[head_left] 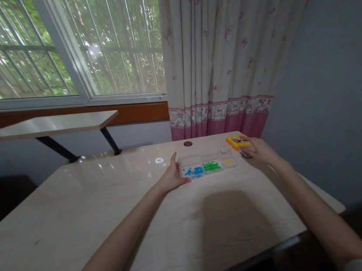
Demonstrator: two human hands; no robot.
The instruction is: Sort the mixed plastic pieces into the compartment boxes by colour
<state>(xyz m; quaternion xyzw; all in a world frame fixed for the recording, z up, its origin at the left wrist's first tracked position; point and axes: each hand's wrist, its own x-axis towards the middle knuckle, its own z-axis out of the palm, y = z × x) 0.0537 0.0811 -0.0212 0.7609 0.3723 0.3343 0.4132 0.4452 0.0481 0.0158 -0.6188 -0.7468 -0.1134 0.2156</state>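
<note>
A clear plastic compartment box lies on the table with its lids raised. Small blue pieces, green pieces and a few yellow pieces sit in separate compartments. My left hand grips the left end of this box between thumb and fingers. To its right, my right hand has its fingers closed at the right edge of an orange-and-yellow box with a printed picture on top. Just below that box, beside my fingers, is a small dark item too unclear to name.
The light wood-look table has a round cable hole near its back edge. A raised shelf on black supports stands at the back left. Behind the table hang a patterned curtain and a barred window.
</note>
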